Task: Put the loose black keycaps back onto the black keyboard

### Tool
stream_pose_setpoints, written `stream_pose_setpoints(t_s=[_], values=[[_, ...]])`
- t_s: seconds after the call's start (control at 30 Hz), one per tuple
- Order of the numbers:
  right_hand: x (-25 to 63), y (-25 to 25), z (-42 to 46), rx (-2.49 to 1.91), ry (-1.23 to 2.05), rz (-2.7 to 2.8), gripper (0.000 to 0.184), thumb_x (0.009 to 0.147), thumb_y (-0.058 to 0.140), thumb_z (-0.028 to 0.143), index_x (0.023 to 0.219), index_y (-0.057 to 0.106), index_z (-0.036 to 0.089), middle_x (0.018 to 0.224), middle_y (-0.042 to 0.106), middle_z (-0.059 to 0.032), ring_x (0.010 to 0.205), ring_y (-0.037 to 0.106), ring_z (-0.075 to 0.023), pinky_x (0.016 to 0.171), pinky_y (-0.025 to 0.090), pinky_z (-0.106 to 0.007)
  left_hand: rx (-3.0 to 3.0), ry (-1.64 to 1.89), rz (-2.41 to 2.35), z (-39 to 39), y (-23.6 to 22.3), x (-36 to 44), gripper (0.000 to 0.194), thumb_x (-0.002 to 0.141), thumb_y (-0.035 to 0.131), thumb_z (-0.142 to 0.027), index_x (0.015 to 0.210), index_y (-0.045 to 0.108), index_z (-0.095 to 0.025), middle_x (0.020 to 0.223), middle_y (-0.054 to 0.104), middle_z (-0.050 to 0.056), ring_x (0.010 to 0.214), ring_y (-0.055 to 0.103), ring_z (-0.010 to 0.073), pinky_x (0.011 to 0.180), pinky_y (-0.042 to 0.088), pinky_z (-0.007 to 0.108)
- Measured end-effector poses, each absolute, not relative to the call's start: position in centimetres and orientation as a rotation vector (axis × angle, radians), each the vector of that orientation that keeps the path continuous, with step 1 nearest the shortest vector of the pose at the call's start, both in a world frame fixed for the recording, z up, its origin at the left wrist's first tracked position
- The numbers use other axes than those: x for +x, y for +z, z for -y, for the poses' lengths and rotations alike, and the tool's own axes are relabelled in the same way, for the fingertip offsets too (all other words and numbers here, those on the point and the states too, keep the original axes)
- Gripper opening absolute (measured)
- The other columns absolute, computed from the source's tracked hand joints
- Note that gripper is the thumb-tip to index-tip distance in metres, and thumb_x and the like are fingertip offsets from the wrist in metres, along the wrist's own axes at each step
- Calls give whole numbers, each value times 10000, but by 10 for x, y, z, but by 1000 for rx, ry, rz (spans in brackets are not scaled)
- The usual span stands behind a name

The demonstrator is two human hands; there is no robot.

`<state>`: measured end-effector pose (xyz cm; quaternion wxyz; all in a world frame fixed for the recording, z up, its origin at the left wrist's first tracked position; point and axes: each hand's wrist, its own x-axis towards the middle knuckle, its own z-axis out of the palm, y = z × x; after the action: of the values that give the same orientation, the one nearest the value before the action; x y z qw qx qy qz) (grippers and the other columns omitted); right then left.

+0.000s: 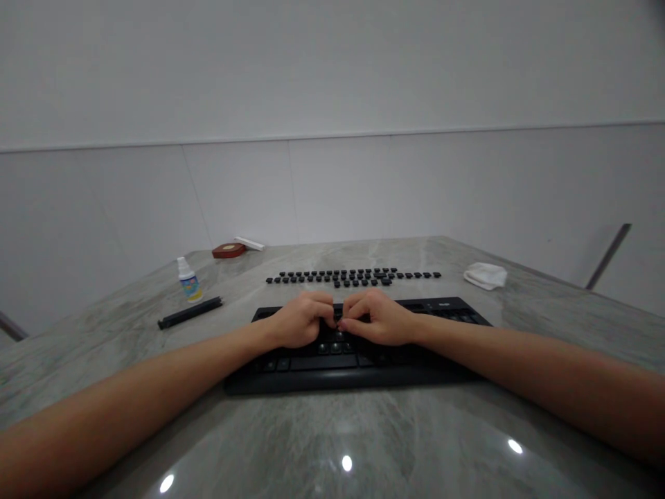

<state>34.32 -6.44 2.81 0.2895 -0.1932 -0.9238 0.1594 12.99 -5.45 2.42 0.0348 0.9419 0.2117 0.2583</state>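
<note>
A black computer keyboard (343, 378) lies flat in front of me, some of its keys in place around the middle and the bottom row. Both hands work close together over its middle. My left hand (304, 320) is closed, its fingers bent down to the keys. Beside it, my right hand (378, 319) is closed too, thumb and fingertips brought together at the same spot. Whatever the fingertips grip is too small and hidden to make out. Behind the keyboard, loose black keycaps (355, 275) lie in several rows.
At the left stand a small white spray bottle (190, 281) with a blue-yellow label and, in front of it, a black stick-like tool (190, 313). A reddish-brown box (227, 250) and a white strip (249, 243) lie at the back. A folded white cloth (485, 276) rests at right.
</note>
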Motion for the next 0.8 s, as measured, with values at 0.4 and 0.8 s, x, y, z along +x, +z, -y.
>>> stream_pose_setpoints(t_s=[0.4, 0.8], values=[[341, 38, -24, -1051, -237, 2479, 200, 837, 572, 144, 911, 757, 142, 949, 713, -105, 862, 644, -225, 780, 464, -303, 2821, 890, -1159, 50, 19, 132, 333, 597, 421, 57, 701, 666, -142, 755, 594, 44, 752, 579, 190, 708, 469, 288], [337, 16, -36, -904, -285, 2660, 198, 877, 591, 229, 968, 745, 145, 1113, 658, -116, 1024, 595, -250, 929, 448, -357, 2830, 868, -1138, 51, 21, 132, 316, 606, 418, 58, 694, 648, -139, 767, 583, 44, 737, 570, 181, 708, 462, 288]])
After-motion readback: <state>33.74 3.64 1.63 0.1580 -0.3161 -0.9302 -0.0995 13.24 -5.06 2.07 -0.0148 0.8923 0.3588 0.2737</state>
